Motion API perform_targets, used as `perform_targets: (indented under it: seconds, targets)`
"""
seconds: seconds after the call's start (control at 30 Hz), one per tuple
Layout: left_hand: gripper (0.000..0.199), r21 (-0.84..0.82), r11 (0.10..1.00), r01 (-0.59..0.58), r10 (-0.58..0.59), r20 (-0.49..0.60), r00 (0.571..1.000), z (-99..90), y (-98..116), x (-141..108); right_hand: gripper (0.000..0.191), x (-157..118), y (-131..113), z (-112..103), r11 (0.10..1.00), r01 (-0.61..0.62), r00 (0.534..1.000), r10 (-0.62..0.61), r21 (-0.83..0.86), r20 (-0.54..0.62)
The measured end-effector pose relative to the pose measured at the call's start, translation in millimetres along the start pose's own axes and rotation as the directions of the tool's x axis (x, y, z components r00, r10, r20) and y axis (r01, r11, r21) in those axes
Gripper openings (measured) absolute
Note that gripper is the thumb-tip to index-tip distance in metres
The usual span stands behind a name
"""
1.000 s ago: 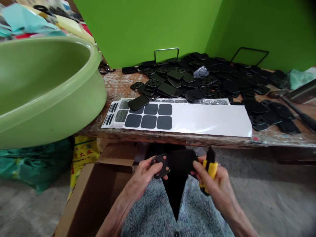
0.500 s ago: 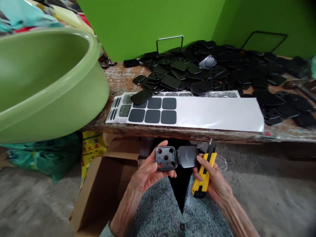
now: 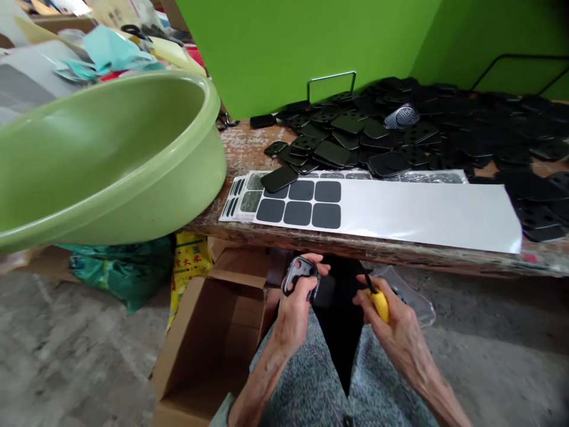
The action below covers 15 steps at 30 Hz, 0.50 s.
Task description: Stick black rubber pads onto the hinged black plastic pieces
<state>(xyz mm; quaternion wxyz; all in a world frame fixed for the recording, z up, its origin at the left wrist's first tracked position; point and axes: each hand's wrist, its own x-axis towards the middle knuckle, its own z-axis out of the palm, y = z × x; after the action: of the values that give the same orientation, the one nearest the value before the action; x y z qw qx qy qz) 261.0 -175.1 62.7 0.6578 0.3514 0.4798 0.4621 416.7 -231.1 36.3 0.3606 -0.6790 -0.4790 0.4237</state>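
Between the thumb and fingers of my left hand [image 3: 293, 308] is a black hinged plastic case [image 3: 293, 274], tilted, its round-holed half facing up. The case's flat half sticks out toward the right, dark against the dark cloth of my lap. My right hand [image 3: 395, 314] is closed around a yellow utility knife [image 3: 380, 304], whose dark front end points up and away from me. The two hands are apart, and only the left touches the case. In front of them on the bench lies a white sheet of dark grey square stickers [image 3: 297, 212].
A heap of black plastic pieces [image 3: 333, 153] covers the back of the wooden bench [image 3: 249, 139]. At left stands a large green basin [image 3: 178, 172]. Below are an open cardboard box [image 3: 186, 332] and a green plastic bag [image 3: 128, 273]. Behind rises a green panel [image 3: 302, 47].
The case has tilted and my right hand has let go of it, moving away to the right. The knife has turned to point forward. The whole view has shifted left.
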Motion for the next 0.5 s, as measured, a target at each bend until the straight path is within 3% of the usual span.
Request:
perform_targets:
  seconds: [0.07,0.17,0.23,0.3,0.5]
  targets:
    - [0.023,0.243,0.969,-0.039,0.045,-0.022,0.999,-6.4,0.0,2.0,0.029,0.5,-15.0,-7.7,0.923,0.275,0.961,-0.252,-0.271,0.116]
    - [0.025,0.456,0.884,-0.106,0.113,0.011,0.994,-12.1,0.7,1.3,0.044,2.2,-39.5,-10.6,0.658,0.537,0.842,-0.455,-0.528,0.289]
    - [0.029,0.534,0.832,-0.149,0.155,0.034,0.987,-12.2,1.5,-1.1,0.047,5.0,-51.2,-8.5,0.502,0.576,0.806,-0.48,-0.645,0.346]
    - [0.033,0.591,0.789,-0.168,0.176,0.044,0.983,-10.9,2.6,-3.6,0.046,7.9,-57.5,-6.7,0.416,0.588,0.79,-0.479,-0.694,0.382]
    - [0.027,0.537,0.831,-0.149,0.151,0.041,0.988,-11.3,3.2,-6.8,0.035,11.8,-64.5,-8.6,0.356,0.601,0.779,-0.46,-0.716,0.426]
